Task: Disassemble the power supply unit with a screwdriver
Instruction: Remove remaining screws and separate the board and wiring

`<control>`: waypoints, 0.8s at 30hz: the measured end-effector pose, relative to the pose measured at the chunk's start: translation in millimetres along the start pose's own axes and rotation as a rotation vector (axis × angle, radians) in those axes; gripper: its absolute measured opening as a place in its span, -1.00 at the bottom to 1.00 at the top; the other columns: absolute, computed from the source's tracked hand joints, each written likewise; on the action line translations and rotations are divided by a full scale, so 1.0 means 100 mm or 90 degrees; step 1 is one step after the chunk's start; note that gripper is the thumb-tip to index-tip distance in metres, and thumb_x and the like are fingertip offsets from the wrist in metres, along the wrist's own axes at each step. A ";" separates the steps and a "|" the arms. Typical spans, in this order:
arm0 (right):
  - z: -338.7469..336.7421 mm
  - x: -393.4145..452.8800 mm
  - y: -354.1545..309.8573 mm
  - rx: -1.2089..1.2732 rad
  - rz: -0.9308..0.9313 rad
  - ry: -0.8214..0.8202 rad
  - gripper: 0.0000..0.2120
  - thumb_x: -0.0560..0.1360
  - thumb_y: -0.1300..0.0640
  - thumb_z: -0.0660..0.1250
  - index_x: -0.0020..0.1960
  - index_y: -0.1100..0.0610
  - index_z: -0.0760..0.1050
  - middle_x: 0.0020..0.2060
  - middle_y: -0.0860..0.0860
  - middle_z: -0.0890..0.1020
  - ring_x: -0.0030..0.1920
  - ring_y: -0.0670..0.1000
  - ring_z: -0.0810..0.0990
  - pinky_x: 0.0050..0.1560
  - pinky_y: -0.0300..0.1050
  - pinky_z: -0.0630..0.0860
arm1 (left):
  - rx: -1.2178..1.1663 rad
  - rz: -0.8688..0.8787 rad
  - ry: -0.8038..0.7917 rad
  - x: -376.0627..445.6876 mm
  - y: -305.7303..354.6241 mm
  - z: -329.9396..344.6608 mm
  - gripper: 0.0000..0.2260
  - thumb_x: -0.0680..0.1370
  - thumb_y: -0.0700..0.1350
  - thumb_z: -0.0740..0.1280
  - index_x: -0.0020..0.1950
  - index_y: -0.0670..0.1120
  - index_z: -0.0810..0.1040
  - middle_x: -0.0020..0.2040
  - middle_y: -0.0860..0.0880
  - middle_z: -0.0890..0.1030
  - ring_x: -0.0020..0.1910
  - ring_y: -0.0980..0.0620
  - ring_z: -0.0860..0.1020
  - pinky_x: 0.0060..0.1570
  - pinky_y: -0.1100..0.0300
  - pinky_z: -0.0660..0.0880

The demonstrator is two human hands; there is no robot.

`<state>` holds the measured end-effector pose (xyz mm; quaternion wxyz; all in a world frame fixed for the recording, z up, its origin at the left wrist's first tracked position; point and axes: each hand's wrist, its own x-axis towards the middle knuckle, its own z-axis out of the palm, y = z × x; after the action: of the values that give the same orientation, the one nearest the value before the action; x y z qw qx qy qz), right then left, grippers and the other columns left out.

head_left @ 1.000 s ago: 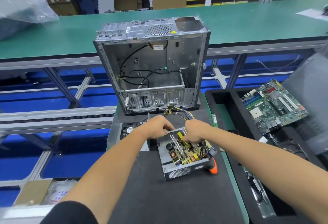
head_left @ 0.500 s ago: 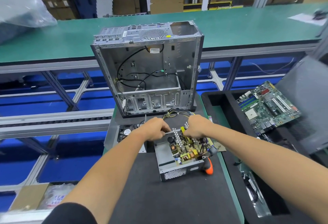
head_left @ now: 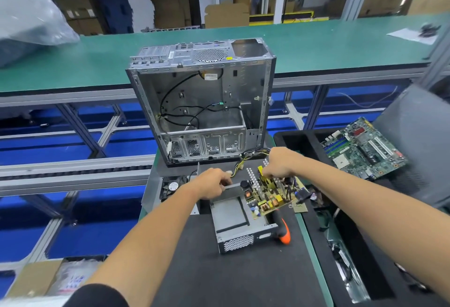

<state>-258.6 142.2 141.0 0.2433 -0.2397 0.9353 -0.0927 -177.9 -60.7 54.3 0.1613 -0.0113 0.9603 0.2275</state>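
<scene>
Power supply casing (head_left: pixel 239 224) set on black mat (head_left: pixel 219 277) of desk, just in front of emptied computer chassis (head_left: pixel 202 102). Rear casing wall gripped by left hand (head_left: pixel 214 183), fingers curled over edge. Circuit board (head_left: pixel 272 194) tilted up over casing's right side, pinched at top by right hand (head_left: pixel 282 163). Orange-handled screwdriver (head_left: pixel 282 230) laid beside casing, untouched.

Yellow-green circuit board (head_left: pixel 269 194) now lifted rightward, half clear of grey metal casing (head_left: pixel 237 224), in right hand (head_left: pixel 280 163)
</scene>
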 end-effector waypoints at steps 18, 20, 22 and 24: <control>-0.18 0.28 -0.10 0.194 0.035 0.097 -0.62 0.39 0.25 0.34 -0.47 0.13 0.19 -0.54 0.01 0.22 -0.47 0.00 0.18 -0.35 -0.14 0.19 | 0.041 0.031 -0.040 -0.16 0.01 0.05 -0.67 0.55 -0.31 0.21 0.28 -0.10 0.53 0.25 -0.05 0.56 0.19 -0.05 0.50 0.05 0.22 0.36; -0.09 0.35 -0.19 0.200 0.035 0.108 -0.62 0.41 0.23 0.33 -0.46 0.13 0.19 -0.55 0.01 0.24 -0.48 0.01 0.20 -0.38 -0.15 0.20 | 0.018 0.029 -0.028 -0.22 -0.03 0.06 -0.70 0.55 -0.30 0.23 0.24 -0.12 0.57 0.22 -0.03 0.59 0.18 -0.02 0.53 0.10 0.22 0.42; 0.00 0.42 -0.27 0.198 0.032 0.119 -0.61 0.43 0.21 0.32 -0.46 0.13 0.18 -0.56 0.01 0.24 -0.50 0.00 0.20 -0.45 -0.17 0.16 | 0.011 0.033 -0.003 -0.29 -0.07 0.08 -0.73 0.54 -0.29 0.26 0.18 -0.10 0.63 0.16 0.01 0.64 0.14 0.03 0.57 0.16 0.17 0.47; 0.10 0.48 -0.36 0.179 0.028 0.123 -0.60 0.46 0.19 0.31 -0.46 0.14 0.19 -0.56 0.02 0.26 -0.51 0.01 0.21 -0.48 -0.17 0.16 | 0.030 0.042 0.021 -0.35 -0.07 0.13 -0.74 0.53 -0.29 0.27 0.12 -0.07 0.66 0.08 0.04 0.67 0.08 0.03 0.59 0.13 0.10 0.51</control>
<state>-276.4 86.6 123.3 0.1854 -0.1731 0.9371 -0.2398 -140.0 -63.0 51.9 0.1378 0.0201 0.9678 0.2095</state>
